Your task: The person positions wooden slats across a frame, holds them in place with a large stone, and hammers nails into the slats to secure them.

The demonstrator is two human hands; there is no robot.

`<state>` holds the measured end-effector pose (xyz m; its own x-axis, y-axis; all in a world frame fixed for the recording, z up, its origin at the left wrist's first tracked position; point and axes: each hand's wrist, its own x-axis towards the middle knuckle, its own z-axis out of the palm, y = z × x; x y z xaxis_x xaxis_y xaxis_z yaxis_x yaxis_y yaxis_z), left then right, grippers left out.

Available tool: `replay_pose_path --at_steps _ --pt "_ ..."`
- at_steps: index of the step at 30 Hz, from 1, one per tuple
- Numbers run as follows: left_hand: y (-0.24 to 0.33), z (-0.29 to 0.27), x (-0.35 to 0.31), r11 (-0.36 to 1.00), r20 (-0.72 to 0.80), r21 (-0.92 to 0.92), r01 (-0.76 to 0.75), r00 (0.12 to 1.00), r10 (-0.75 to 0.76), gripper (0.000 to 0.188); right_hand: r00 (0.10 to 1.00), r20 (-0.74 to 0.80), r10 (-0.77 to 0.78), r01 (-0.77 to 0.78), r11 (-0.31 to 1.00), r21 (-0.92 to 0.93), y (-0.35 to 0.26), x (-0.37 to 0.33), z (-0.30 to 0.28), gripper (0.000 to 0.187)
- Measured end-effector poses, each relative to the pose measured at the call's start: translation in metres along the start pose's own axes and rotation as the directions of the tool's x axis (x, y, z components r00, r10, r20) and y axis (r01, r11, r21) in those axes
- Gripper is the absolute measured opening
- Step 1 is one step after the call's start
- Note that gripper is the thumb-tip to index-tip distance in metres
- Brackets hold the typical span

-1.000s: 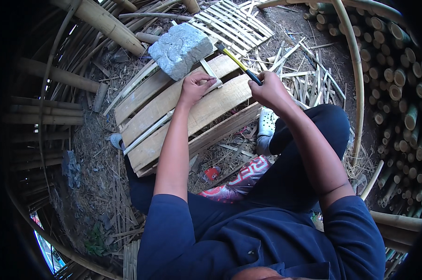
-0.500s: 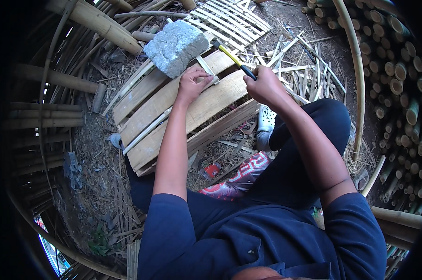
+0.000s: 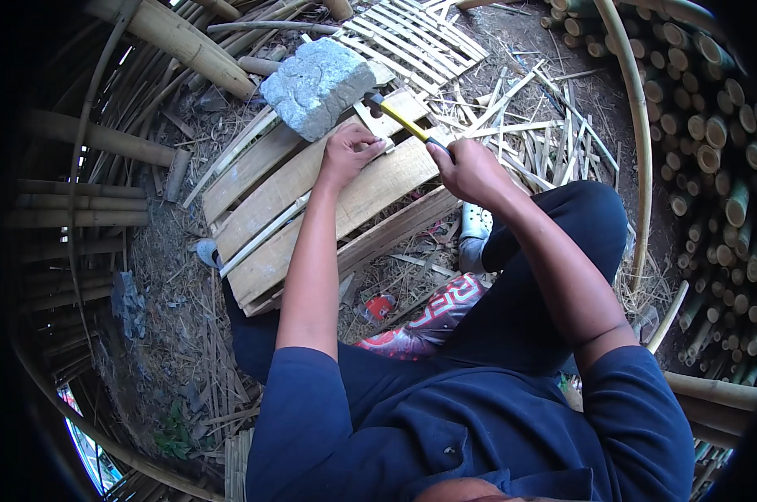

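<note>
My right hand [image 3: 472, 169] is wrapped around the dark grip of a hammer [image 3: 407, 122] with a yellow handle. The hammer's head hangs over the wooden bench, just right of the grey stone block [image 3: 318, 88]. My left hand [image 3: 347, 156] rests on the slatted bench [image 3: 310, 219], thumb and fingers pinched together. Whatever is between those fingertips is too small to make out. A pale thin wooden strip [image 3: 361, 110] runs from beside the stone toward the left fingers, and a short strip end shows at the fingertips.
A slatted strip panel [image 3: 412, 40] lies beyond the bench, with loose strips [image 3: 554, 138] to its right. Cut bamboo poles [image 3: 713, 134] are stacked at the far right. A bent pole [image 3: 636, 125] rises beside my right knee. Bamboo framing [image 3: 102, 138] stands at left.
The hammer's head has come down and nearer to my left hand, and my right hand has shifted slightly with it. My left hand stays nearly in place.
</note>
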<state>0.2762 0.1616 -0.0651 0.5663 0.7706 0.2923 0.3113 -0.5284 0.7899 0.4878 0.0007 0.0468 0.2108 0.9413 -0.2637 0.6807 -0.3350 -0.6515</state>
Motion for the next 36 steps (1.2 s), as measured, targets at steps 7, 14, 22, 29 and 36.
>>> replay_pose_path --at_steps 7,14,22,29,36 --pt "-0.004 0.0 -0.003 0.999 -0.017 0.025 0.042 0.999 -0.042 0.014 0.995 -0.012 -0.1 0.098 0.989 -0.108 -0.002 -0.02 0.01 0.062" --pt "0.006 0.001 -0.003 0.999 -0.032 -0.039 -0.03 0.999 0.029 0.012 0.999 -0.001 0.034 -0.034 0.998 0.045 0.008 0.019 0.04 0.051" --pt "0.008 -0.001 -0.005 0.994 -0.032 -0.106 0.018 0.999 -0.022 0.011 0.987 -0.161 0.001 0.015 0.995 0.103 -0.007 0.053 0.053 0.037" --pt "0.003 0.0 -0.005 0.994 -0.03 -0.088 0.066 0.997 -0.069 0.014 0.991 -0.126 0.034 -0.026 0.997 0.066 -0.002 0.067 0.062 0.033" --pt "0.006 0.0 -0.004 0.995 -0.033 -0.067 0.079 0.996 -0.081 0.015 0.983 -0.184 0.017 -0.016 1.0 0.005 -0.004 0.063 0.065 0.037"
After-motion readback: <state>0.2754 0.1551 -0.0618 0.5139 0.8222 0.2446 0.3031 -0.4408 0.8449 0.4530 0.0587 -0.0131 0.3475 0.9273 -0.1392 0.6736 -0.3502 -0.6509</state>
